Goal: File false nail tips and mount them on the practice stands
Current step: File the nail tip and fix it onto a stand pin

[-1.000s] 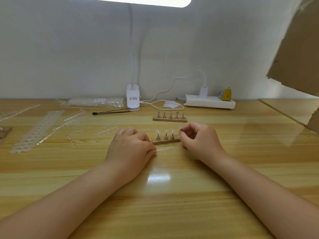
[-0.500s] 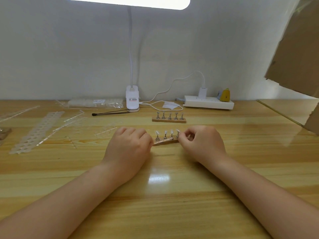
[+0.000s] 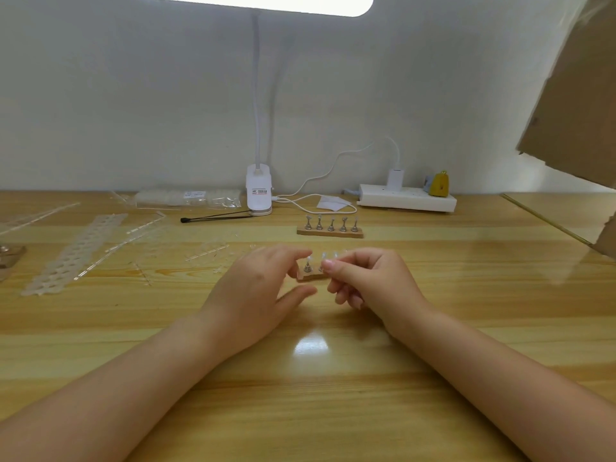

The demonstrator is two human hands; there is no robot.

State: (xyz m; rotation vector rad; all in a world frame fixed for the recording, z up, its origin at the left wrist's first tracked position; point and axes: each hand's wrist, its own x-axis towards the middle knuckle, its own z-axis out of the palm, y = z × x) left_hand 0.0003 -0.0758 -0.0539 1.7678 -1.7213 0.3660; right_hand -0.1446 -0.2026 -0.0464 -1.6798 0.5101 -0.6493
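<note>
White wall [image 3: 133, 95], lit lamp [image 3: 256, 198], glossy wooden desk [image 3: 300, 411]

- A home-style nail-craft desk [image 3: 433, 328] of pale wood against a plain white wall.
- Clip-on lamp [image 3: 258, 194], power strip [image 3: 406, 201], nail-tip stands [image 3: 330, 228], plastic tip strips [image 3: 76, 255].

The right hand [image 3: 370, 281] hides most of the near stand [image 3: 311, 277].

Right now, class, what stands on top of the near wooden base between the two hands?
On the near wooden base, two metal pegs with pale nail tips show. The right hand covers the rest.
</note>
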